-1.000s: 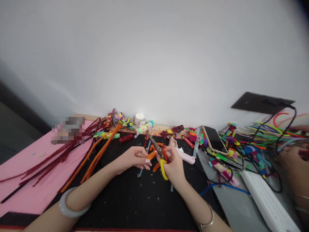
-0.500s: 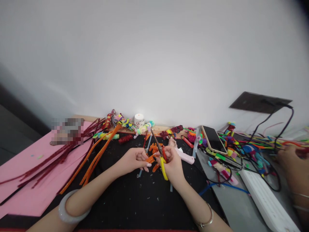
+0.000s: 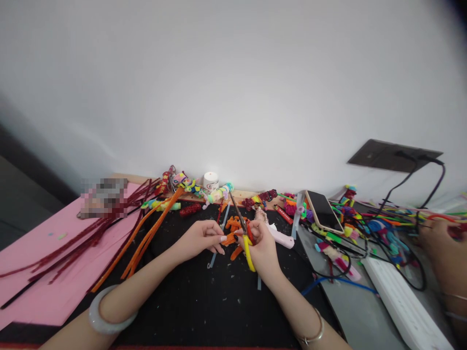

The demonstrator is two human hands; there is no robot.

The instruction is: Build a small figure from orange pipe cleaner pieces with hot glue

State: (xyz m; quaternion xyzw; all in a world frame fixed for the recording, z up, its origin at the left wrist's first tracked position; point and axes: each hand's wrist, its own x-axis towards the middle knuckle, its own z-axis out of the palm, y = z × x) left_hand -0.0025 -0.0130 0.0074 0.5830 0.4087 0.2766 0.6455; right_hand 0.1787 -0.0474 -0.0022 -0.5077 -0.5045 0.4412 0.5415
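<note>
My left hand (image 3: 202, 236) pinches a short orange pipe-cleaner piece (image 3: 229, 238) over the black mat (image 3: 204, 301). My right hand (image 3: 261, 248) grips scissors (image 3: 243, 228) with a yellow and red handle, the blades pointing up and away. The two hands almost touch at the orange piece. Several cut orange bits (image 3: 233, 223) lie on the mat just behind them. I wear a pale bangle (image 3: 105, 316) on the left wrist and a thin bracelet (image 3: 310, 333) on the right.
Long orange (image 3: 149, 233) and dark red pipe cleaners (image 3: 73, 243) lie left over a pink sheet (image 3: 44, 272). Twisted colourful figures line the wall. A phone (image 3: 323, 210), white power strip (image 3: 401, 301) and cables sit right. Another person's hand (image 3: 443, 248) works at far right.
The scissor blades have swung from leaning left to more upright, and my hands have drawn closer round the orange piece. The other person's hand shifted among the coloured stems.
</note>
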